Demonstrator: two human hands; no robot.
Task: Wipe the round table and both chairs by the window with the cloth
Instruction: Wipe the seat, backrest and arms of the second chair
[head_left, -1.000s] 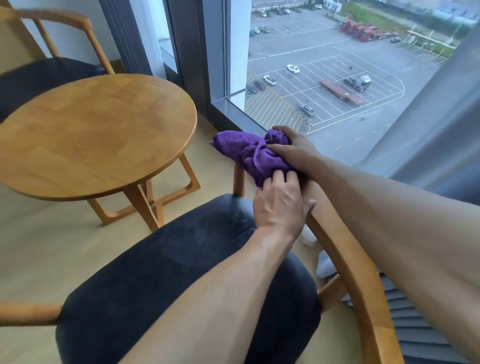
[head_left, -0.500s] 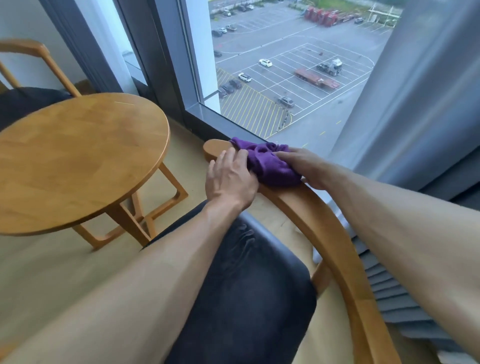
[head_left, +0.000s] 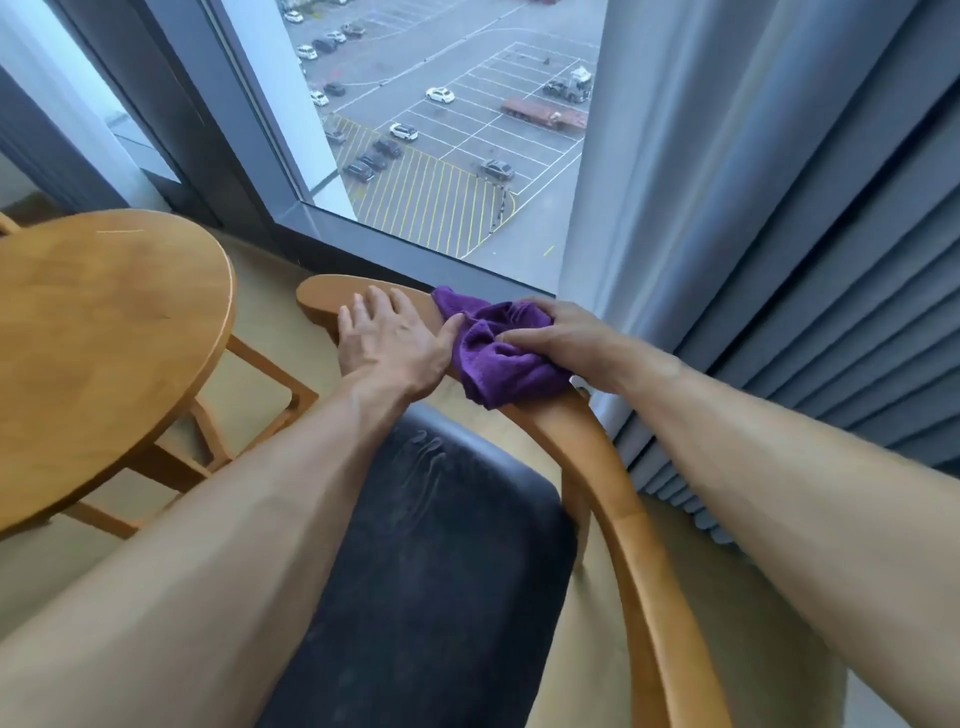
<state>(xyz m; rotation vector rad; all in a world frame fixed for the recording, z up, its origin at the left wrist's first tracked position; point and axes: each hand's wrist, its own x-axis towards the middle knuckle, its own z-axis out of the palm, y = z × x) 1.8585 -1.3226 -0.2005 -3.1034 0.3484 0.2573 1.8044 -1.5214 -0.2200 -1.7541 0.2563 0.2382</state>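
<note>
A purple cloth lies bunched on the curved wooden armrest of the near chair, whose dark seat cushion fills the lower middle. My right hand grips the cloth and presses it onto the rail. My left hand lies flat on the armrest's rounded end, fingers spread, its thumb touching the cloth. The round wooden table stands at the left. Only a sliver of the second chair shows at the far left edge.
A floor-to-ceiling window with a dark frame is straight ahead, looking down on a car park. Grey curtains hang close to the chair's right side. Pale flooring runs between table and chair.
The view has swung right and closer, pushing the table and far chair leftward. My left hand has flattened onto the armrest's end. My right hand has slid the cloth a little back along the rail.
</note>
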